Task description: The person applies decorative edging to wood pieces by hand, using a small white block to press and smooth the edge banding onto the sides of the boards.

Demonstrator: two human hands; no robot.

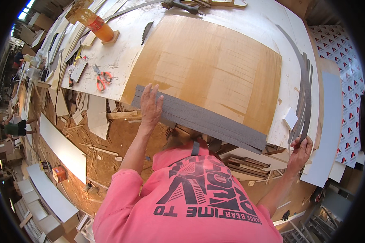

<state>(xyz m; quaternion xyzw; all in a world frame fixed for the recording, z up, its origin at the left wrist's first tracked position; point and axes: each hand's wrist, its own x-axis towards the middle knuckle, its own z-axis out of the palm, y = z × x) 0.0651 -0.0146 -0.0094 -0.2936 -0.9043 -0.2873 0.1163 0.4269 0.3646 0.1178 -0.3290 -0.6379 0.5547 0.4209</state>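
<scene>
A wooden panel (215,65) with a tan, streaky face lies on the white worktop. Along its near edge run grey strips (207,119), laid side by side and overhanging slightly. My left hand (151,107) rests on the left end of these strips, fingers stretched out and flat. Off to the right, my right hand (301,154) pinches the near end of a long, dark grey curved strip (306,91) between thumb and fingers. More thin dark strips (301,101) lie beside that one. A small white block (290,118) sits next to them.
Left on the worktop (121,60) are red-handled scissors (103,79), a bottle of orange liquid (99,28) and a saw blade (147,33). A dark tool (182,6) lies at the far edge. Offcuts and white boards (63,146) litter the floor. A person (16,127) stands far left.
</scene>
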